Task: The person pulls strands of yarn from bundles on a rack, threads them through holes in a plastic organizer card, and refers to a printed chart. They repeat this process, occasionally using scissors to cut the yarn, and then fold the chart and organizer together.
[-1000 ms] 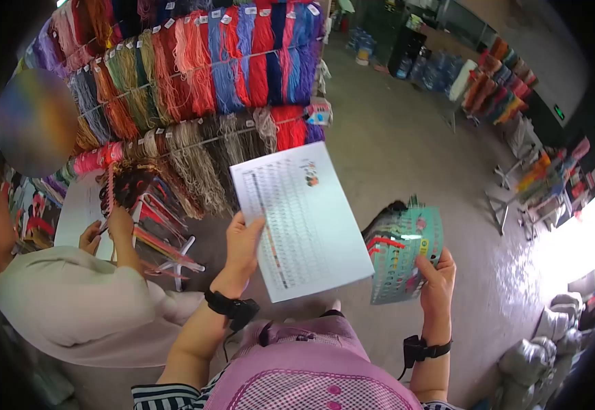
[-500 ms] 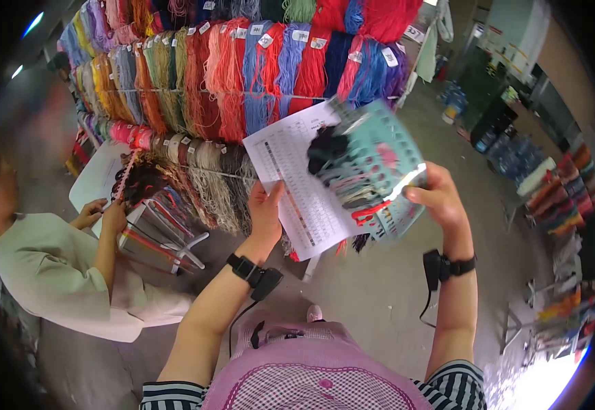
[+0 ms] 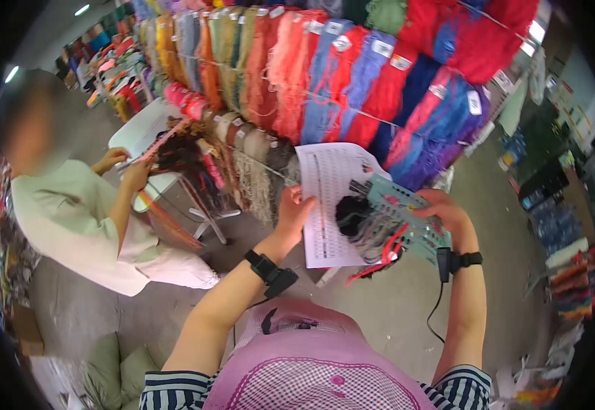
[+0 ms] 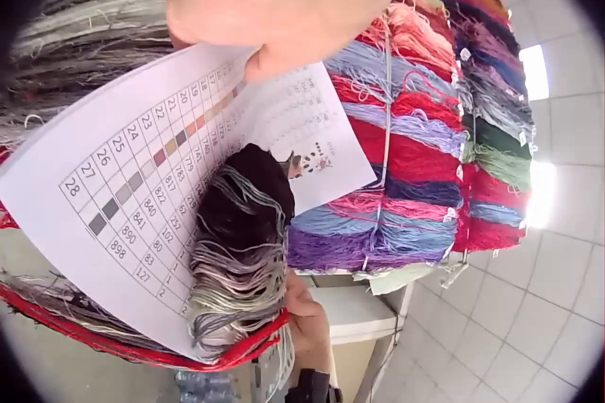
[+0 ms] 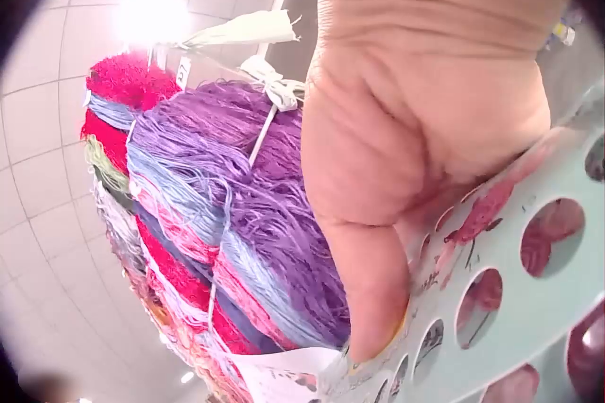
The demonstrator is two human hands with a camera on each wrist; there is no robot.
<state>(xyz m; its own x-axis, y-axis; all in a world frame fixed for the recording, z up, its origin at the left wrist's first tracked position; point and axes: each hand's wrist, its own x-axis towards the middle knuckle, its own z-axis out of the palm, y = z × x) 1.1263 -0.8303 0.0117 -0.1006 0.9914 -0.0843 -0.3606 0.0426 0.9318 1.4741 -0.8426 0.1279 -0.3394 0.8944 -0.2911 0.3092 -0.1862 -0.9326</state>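
Beside yarn racks, concrete floor, left grip pinching chart, right grip pinching thread card

A grey concrete floor is spreading across the lower frame. Green sacks are lying on it at lower left, and blue bottles are standing on it at the right edge. A white table is standing on it at upper left, carrying a tangle of threads.
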